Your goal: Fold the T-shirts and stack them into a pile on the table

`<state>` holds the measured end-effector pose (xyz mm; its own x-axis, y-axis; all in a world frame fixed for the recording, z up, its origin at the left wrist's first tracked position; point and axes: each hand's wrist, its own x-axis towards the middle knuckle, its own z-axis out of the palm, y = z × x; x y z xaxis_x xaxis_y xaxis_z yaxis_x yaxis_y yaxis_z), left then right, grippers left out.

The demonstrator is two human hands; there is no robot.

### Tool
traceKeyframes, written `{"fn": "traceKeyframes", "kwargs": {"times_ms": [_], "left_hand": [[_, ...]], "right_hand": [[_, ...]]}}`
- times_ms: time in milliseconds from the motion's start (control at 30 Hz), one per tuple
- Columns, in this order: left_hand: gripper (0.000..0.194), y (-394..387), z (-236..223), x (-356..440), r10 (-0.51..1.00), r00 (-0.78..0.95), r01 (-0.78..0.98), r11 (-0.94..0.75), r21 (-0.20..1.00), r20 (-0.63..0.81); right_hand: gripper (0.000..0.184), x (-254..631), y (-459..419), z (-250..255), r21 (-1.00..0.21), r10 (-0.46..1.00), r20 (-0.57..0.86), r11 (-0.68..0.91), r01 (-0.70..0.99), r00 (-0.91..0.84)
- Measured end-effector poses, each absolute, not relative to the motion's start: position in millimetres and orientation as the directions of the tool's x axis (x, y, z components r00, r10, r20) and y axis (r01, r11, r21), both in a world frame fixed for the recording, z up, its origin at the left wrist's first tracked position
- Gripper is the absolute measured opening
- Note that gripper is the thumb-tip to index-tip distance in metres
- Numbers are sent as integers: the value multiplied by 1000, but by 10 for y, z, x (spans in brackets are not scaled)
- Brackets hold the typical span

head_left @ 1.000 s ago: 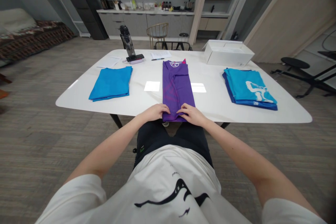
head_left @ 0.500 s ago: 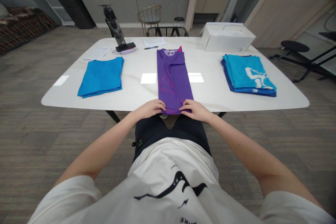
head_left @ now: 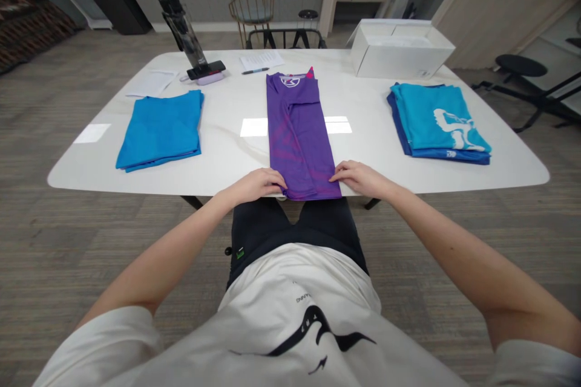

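On a white table (head_left: 222,151), a purple shirt (head_left: 297,133) lies folded into a long, narrow strip, its near end between the hands. The left hand (head_left: 256,187) and right hand (head_left: 361,179) rest open and flat on its near corners, reaching forward — nothing gripped.

Top: white short-slv T-shirt (head_left: 272,308)
Print: blk bird-like graphic (head_left: 320,331), sm. blk lettering (head_left: 303,299) above it, hard to read
Sleeves: L sleeve (head_left: 100,347), R sleeve (head_left: 531,369), both white, plain, loose
Lower garment: dk bottoms (head_left: 263,230), sm. green tag (head_left: 240,252) & blk toggle (head_left: 227,251) at L side
Hands: L hand (head_left: 256,186), R hand (head_left: 361,178), bare
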<state>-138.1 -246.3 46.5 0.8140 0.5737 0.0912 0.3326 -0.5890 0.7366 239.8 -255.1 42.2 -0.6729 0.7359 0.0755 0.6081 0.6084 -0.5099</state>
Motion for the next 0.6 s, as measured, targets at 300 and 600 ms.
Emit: {"fn": "traceKeyframes", "kwargs": {"times_ms": [300,600], "left_hand": [[24,-2284,488,-1325,534,846,321,-521,791,9],[23,-2074,879,-1348,656,726,409,-172,896,-206]], "right_hand": [[27,2388,-2460,478,-634,727,-43,510,581,-685],[24,2336,-2102,786,-851,698,-220,203,484,-681]]}}
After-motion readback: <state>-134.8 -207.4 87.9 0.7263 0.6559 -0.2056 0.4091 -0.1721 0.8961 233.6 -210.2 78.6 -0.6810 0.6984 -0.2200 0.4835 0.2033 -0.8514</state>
